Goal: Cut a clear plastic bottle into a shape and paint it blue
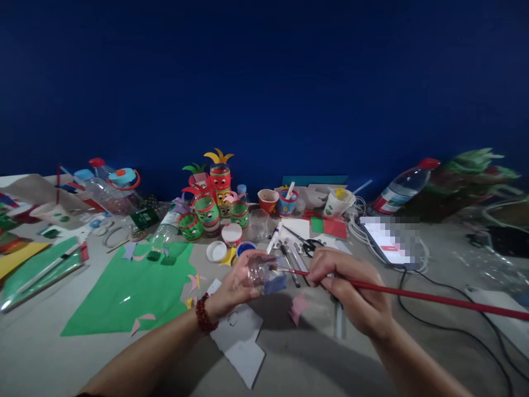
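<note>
My left hand (235, 284), with a beaded bracelet at the wrist, is closed around a clear plastic bottle piece (257, 271). The piece lies tilted on its side, and a patch of blue paint (276, 284) shows near its right end. Closed on a long red paintbrush (397, 288), my right hand (351, 281) grips it near the bristle end. The bristles meet the clear piece's upper right part. Just behind stands an open pot of blue paint (246, 249). White cut paper (242, 336) lies below my left hand, and a pink paper scrap (298, 307) below the right.
Green paper (107, 298) covers the left of the table. Several painted cups with faces (205, 207) stand at the back. Scissors (308, 245) and pens lie behind my hands. A phone (386, 242), black cable (413, 320) and tilted bottle (405, 184) are at the right.
</note>
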Available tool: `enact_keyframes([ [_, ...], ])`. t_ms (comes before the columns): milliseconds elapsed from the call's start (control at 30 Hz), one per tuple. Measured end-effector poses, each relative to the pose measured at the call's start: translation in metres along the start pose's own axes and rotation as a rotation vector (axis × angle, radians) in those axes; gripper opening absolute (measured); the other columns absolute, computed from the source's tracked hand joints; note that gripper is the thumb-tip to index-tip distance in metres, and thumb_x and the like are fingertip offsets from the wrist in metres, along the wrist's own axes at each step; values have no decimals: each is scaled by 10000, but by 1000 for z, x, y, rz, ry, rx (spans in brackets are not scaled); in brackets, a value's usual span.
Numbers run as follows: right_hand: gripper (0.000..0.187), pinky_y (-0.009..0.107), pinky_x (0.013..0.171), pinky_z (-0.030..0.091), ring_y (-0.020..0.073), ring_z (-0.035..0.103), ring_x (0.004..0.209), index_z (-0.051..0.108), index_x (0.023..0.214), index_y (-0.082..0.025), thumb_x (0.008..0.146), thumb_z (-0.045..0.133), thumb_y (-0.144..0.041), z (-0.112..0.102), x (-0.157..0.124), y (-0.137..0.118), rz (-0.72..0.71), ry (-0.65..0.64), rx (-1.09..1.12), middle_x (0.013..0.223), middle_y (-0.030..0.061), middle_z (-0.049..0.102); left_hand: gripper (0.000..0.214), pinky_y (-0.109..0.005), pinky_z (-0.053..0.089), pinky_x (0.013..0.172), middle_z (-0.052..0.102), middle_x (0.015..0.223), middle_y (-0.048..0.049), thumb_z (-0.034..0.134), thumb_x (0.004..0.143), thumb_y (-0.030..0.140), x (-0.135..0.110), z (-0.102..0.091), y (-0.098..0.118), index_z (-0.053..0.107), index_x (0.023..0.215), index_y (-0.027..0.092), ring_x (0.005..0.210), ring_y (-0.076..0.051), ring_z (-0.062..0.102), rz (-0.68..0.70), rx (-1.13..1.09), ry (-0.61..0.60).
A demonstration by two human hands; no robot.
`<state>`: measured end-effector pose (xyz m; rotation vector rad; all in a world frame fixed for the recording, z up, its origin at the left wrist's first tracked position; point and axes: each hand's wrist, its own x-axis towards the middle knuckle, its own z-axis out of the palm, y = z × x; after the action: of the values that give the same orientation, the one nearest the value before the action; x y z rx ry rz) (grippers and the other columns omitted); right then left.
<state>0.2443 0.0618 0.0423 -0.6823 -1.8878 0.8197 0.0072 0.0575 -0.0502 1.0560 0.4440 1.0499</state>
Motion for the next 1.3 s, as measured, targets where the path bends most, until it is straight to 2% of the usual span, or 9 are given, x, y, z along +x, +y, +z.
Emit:
enact_keyframes([
  [167, 199, 316, 578, 369, 164, 521, 619, 590, 719, -200, 833, 446, -121, -1, 0, 0, -3, -57, -31, 646, 9, 585, 675, -538, 425, 1040, 492, 1387, -123, 803, 715, 374, 0, -1, -2, 488, 1301, 263, 1237, -347, 546, 0, -9, -8],
  [367, 182, 323, 578, 384, 175, 536, 622, 606, 748, -199, 818, 458, -119, -1, 1, -3, -41, -7, -34, 656, 19, 604, 673, -571, 381, 1080, 499, 1368, -122, 810, 703, 398, 1, 3, 2, 501, 1283, 254, 1276, -362, 512, -7, -17, 7],
  [567, 186, 318, 547, 357, 169, 498, 574, 584, 682, -207, 799, 463, -128, -1, 2, -5, -46, -47, -44, 596, 12, 566, 663, -566, 395, 1066, 498, 1354, -111, 809, 701, 395, 0, 3, 3, 504, 1275, 263, 1260, -363, 523, -15, -15, 18],
  [667, 177, 323, 571, 378, 163, 510, 578, 599, 723, -210, 804, 471, -119, -1, 1, -6, -98, -29, -10, 614, 7, 586, 661, -555, 400, 1063, 502, 1347, -114, 808, 701, 394, 0, 2, 2, 506, 1273, 257, 1276, -364, 503, -7, -16, 17],
  [867, 180, 326, 590, 401, 170, 565, 608, 621, 836, -214, 790, 476, -118, 4, 4, -6, -187, -111, -19, 680, 17, 648, 675, -549, 423, 1032, 512, 1336, -121, 797, 709, 401, 1, 3, 2, 486, 1289, 250, 1205, -351, 555, -9, -5, 14],
  [1133, 168, 309, 546, 358, 154, 494, 528, 596, 780, -219, 781, 457, -124, 5, 6, -12, -252, -155, -28, 594, 6, 608, 677, -526, 426, 1020, 528, 1329, -121, 797, 698, 395, 1, 3, 1, 490, 1282, 246, 1214, -353, 545, -6, -16, 34],
  [1300, 195, 324, 558, 386, 168, 532, 534, 613, 817, -224, 777, 452, -121, 6, 8, -13, -293, -137, -45, 616, 18, 630, 670, -507, 435, 1012, 519, 1345, -123, 790, 700, 395, 1, 4, 2, 488, 1279, 248, 1244, -352, 525, -19, -13, 28],
])
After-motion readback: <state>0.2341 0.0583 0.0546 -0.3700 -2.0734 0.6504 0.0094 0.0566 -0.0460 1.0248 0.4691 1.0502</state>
